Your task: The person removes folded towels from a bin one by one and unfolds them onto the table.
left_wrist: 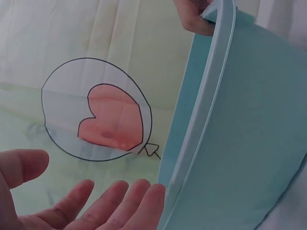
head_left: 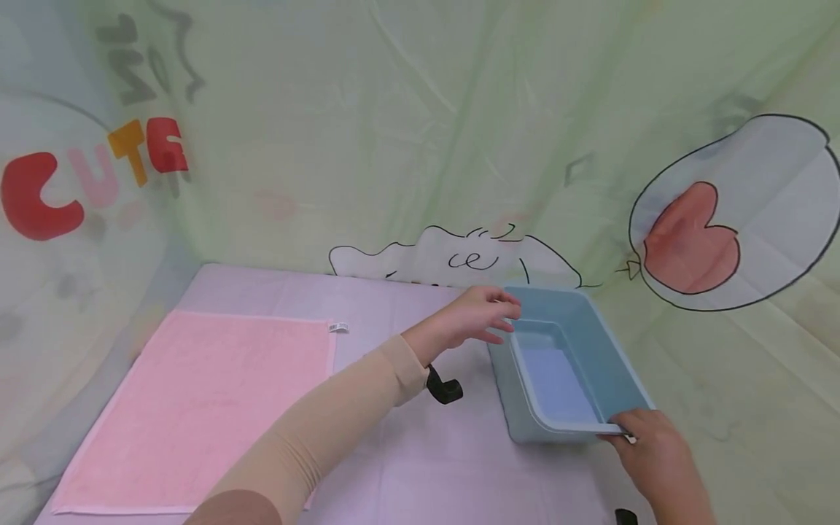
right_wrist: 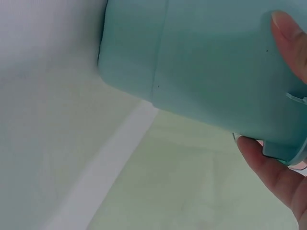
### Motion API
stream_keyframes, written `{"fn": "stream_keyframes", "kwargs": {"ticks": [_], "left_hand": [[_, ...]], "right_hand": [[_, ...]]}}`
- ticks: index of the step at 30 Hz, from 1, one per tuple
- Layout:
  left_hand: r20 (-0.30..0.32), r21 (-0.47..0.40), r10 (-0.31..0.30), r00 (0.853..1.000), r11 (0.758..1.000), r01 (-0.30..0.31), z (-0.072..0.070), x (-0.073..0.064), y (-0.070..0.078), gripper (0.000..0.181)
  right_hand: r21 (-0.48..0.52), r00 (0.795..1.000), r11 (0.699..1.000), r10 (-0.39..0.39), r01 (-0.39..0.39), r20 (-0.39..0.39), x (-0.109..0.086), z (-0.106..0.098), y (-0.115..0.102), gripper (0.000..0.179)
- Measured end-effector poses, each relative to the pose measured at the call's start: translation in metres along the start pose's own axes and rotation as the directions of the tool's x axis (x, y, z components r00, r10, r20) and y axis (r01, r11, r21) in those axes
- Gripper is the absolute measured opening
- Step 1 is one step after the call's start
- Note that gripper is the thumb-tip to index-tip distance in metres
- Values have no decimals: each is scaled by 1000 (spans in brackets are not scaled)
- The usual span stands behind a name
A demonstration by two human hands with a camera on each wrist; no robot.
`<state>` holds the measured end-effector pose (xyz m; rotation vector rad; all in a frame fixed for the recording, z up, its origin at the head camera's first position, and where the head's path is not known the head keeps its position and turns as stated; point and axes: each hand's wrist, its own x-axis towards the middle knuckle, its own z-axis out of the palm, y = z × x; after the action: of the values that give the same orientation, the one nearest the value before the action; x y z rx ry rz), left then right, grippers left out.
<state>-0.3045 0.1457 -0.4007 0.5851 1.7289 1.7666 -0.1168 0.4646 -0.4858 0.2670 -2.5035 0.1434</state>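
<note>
A blue plastic bin (head_left: 515, 386) stands on the right part of the table in the head view, its bottom visible inside. My right hand (head_left: 656, 448) grips the rim at its near right corner; in the right wrist view the thumb (right_wrist: 290, 40) lies against the outer wall and a finger is at the other side of the corner. My left hand (head_left: 475, 317) is at the bin's far left edge with fingers spread and loosely bent, nothing in them. In the left wrist view those fingers (left_wrist: 112, 201) come right up beside the bin's rim (left_wrist: 199, 115).
A pink towel (head_left: 216, 408) with a small white tag (head_left: 338, 328) lies flat on the left of the pale lilac table cover (head_left: 459, 467). Printed curtains (head_left: 328, 146) hang behind and at both sides, close to the bin's right. A black strap piece (head_left: 446, 389) shows below my left wrist.
</note>
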Motion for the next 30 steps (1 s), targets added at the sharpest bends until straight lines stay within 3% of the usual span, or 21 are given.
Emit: {"fn": "stream_keyframes", "kwargs": {"ticks": [11,24,30], "left_hand": [[1,69,2,1000,998,-2,9,0,0,36],[22,92,-30,999,995,28,27,7,5,26],[34,99,-54,998,994,51,35,17,6,24]], "right_hand": [[14,997,1000,-8,7,73,-11,-12,-33,45],[19,999,999,-42,41,25,-22,-11,-57,47],[26,997,997,-71,71,7,-24,-13,-64,50]]}}
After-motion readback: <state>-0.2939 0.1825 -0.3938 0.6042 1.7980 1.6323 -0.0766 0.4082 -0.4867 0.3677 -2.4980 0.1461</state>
